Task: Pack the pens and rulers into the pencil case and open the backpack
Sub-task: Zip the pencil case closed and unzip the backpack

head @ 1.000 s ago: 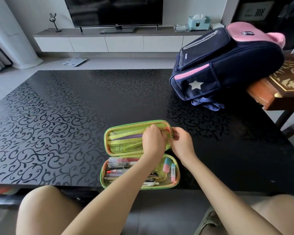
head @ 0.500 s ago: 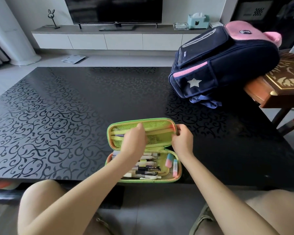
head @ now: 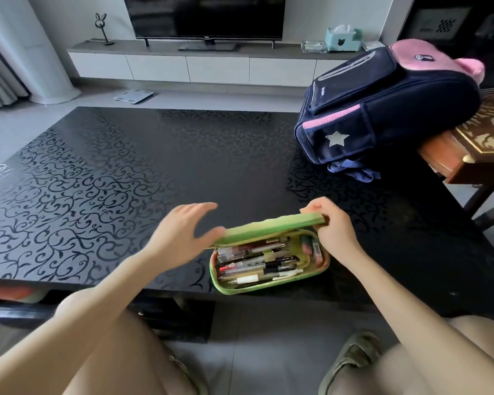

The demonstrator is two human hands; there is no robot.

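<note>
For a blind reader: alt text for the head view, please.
Right hand holds the lid of the green pencil case half shut over pens; open left hand is at its other end. A navy backpack lies on the table behind.

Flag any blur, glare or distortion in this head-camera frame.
Head view: the left hand is motion-blurred beside the green rectangular pencil case; pale room light glares off the glossy black scroll-patterned table towards its left; wide-angle distortion tilts the white round column; the navy and pink backpack is sharp.
</note>
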